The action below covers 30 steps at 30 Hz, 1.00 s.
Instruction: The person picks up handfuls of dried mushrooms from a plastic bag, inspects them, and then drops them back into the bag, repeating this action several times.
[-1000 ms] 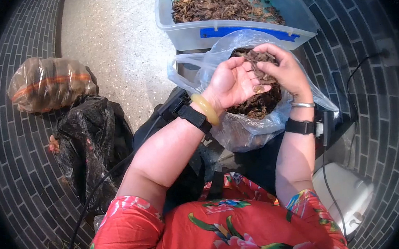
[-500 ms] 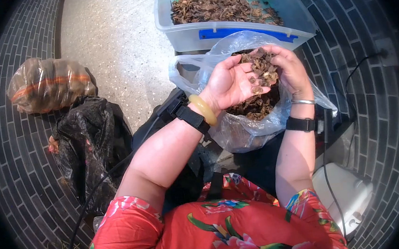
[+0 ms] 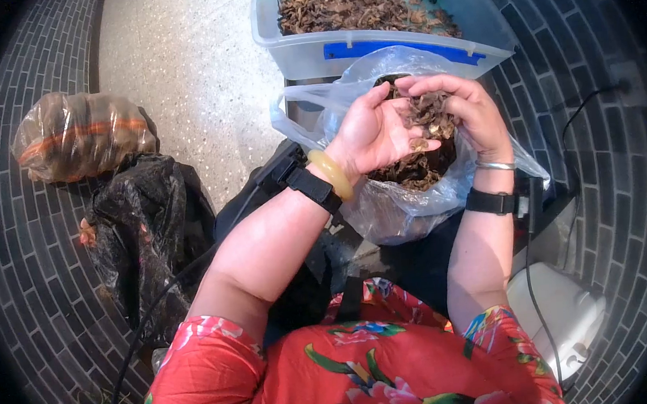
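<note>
My left hand (image 3: 376, 134) is palm up above a clear plastic bag (image 3: 393, 215), fingers extended under a clump of dried, curled brown pieces (image 3: 432, 114) that look like dried mushrooms. From the right, my right hand (image 3: 478, 120) bends its fingers over the same clump, the thumb partly hidden. A few small bits lie on the left fingers. More of the brown pieces (image 3: 412, 171) fill the bag below, whose mouth is spread around both hands. The clump hides parts of the left fingertips.
Beyond the bag stands a clear plastic bin (image 3: 305, 65) with a blue latch, partly filled with similar pieces. At left lie a packed clear bag (image 3: 79, 138) with an orange band and a black plastic bag (image 3: 150, 223). A white object (image 3: 564, 316) and a cable (image 3: 538, 303) are at lower right.
My right fingers have shifted left across the top of the clump, toward the left hand. The left hand stays nearly in place, with fewer loose bits on its fingers.
</note>
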Available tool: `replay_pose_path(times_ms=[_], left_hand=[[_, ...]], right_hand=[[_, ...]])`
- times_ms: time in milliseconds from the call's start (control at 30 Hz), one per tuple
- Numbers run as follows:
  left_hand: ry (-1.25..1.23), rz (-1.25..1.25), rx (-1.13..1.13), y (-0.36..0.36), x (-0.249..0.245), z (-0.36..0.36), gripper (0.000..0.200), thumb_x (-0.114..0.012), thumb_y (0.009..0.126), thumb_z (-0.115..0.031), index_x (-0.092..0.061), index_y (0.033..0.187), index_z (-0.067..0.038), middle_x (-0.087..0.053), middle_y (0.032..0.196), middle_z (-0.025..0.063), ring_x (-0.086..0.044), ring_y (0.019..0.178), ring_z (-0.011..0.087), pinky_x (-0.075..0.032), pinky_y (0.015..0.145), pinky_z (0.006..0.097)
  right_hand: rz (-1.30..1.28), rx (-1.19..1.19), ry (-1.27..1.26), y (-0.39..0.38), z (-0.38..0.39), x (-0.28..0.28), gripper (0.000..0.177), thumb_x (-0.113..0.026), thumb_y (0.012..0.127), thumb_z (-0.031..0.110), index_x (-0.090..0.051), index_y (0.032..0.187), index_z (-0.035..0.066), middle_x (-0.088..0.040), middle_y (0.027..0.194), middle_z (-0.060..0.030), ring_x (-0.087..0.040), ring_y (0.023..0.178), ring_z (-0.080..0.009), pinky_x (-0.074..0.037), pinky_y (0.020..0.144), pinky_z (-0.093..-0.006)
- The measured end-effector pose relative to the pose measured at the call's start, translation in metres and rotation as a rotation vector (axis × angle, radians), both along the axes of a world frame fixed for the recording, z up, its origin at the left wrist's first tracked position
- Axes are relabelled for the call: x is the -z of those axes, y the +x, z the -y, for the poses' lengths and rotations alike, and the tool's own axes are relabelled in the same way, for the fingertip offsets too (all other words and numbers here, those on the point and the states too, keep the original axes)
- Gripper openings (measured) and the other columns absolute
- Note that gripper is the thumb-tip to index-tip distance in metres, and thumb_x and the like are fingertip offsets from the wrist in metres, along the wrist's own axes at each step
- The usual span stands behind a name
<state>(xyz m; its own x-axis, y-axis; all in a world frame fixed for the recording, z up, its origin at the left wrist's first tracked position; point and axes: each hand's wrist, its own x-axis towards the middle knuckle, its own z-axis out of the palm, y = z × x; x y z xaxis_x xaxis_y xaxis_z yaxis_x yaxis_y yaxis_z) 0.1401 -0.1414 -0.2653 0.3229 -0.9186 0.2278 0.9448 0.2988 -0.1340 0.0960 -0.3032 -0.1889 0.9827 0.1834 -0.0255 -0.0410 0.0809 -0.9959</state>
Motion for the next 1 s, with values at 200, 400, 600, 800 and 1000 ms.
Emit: replay_pose_path(times_ms=[200, 400, 600, 800, 1000], left_hand=[[0.320, 0.054, -0.027, -0.003, -0.019, -0.004, 0.052, -0.022, 0.095, -0.042, -0.044, 0.119, -0.003, -0.053, 0.116, 0.0155, -0.051, 0.106, 0.0362, -0.039, 0.092, 0.0566], [0.476, -0.028, -0.031, -0.004, -0.014, -0.003, 0.046, -0.030, 0.093, -0.037, -0.046, 0.120, -0.004, -0.052, 0.119, 0.0179, -0.051, 0.109, 0.0355, -0.041, 0.090, 0.0557], [0.595, 0.064, -0.049, -0.005, -0.020, -0.003, 0.041, -0.033, 0.092, -0.031, -0.048, 0.118, -0.003, -0.051, 0.120, 0.0200, -0.049, 0.111, 0.0363, -0.042, 0.091, 0.0528], [0.529, 0.018, -0.058, -0.005, -0.028, -0.004, 0.043, -0.030, 0.093, -0.032, -0.048, 0.117, -0.002, -0.051, 0.119, 0.0209, -0.049, 0.112, 0.0368, -0.042, 0.091, 0.0521], [0.556, 0.003, -0.115, -0.003, -0.024, -0.004, 0.043, -0.030, 0.093, -0.034, -0.050, 0.115, -0.003, -0.053, 0.118, 0.0188, -0.050, 0.111, 0.0344, -0.045, 0.089, 0.0494]], right_hand=[[0.090, -0.012, -0.055, -0.002, -0.005, -0.003, 0.032, -0.048, 0.079, 0.013, -0.061, 0.101, -0.006, -0.059, 0.111, -0.0152, -0.054, 0.106, -0.0224, -0.038, 0.096, -0.0327], [0.056, 0.041, 0.199, -0.003, -0.014, 0.002, 0.056, -0.039, 0.092, 0.044, -0.059, 0.102, -0.008, -0.059, 0.109, -0.0175, -0.055, 0.105, -0.0230, -0.038, 0.095, -0.0327], [-0.028, 0.226, 0.118, -0.002, 0.002, 0.007, 0.056, -0.034, 0.094, 0.043, -0.061, 0.100, -0.006, -0.061, 0.104, -0.0155, -0.057, 0.099, -0.0209, -0.040, 0.091, -0.0316], [-0.139, 0.289, -0.255, -0.011, 0.016, 0.006, 0.030, -0.050, 0.090, 0.026, -0.063, 0.098, 0.000, -0.063, 0.088, -0.0057, -0.058, 0.081, -0.0104, -0.044, 0.071, -0.0223], [-0.248, 0.267, -0.296, -0.016, 0.020, 0.008, 0.025, -0.055, 0.087, 0.023, -0.061, 0.100, 0.003, -0.060, 0.080, -0.0020, -0.058, 0.068, -0.0079, -0.044, 0.057, -0.0189]])
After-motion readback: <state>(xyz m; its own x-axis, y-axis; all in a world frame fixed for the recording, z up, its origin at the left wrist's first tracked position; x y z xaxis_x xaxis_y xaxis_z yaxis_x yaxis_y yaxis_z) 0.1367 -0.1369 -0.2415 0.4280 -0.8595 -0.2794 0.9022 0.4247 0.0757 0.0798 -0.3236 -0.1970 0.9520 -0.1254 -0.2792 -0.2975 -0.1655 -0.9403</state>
